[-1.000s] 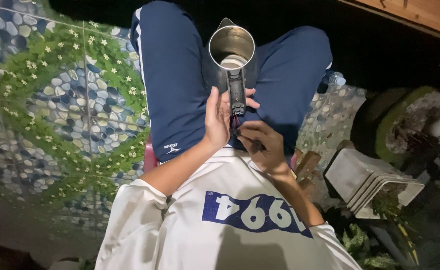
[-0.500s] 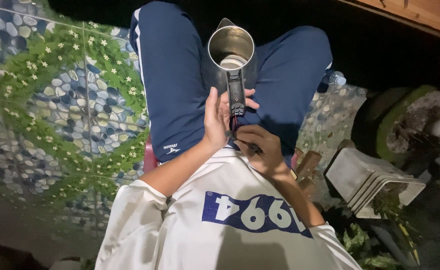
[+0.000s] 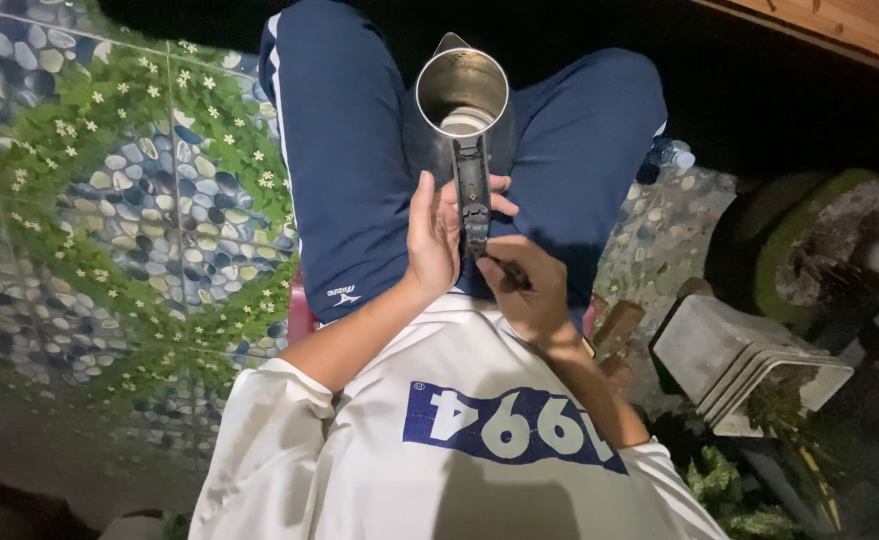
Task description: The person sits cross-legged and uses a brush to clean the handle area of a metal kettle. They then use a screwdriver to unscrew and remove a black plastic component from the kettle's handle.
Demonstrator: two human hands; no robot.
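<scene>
Hidden and cut-off parts

The kettle body below its rim is hidden between the thighs, and its base cannot be seen. The left hand covers one side of the black handle; the right hand hides most of a thin dark tool, too small to identify. The red stool shows only an edge.

We sat with a steel kettle between our knees, upper centre of the frame, its mouth open toward the camera. Our left hand gripped its black handle from the left side, while our right hand — just below — pressed a thin dark tool against the handle's lower end. A patterned tile floor filled the left.
</scene>
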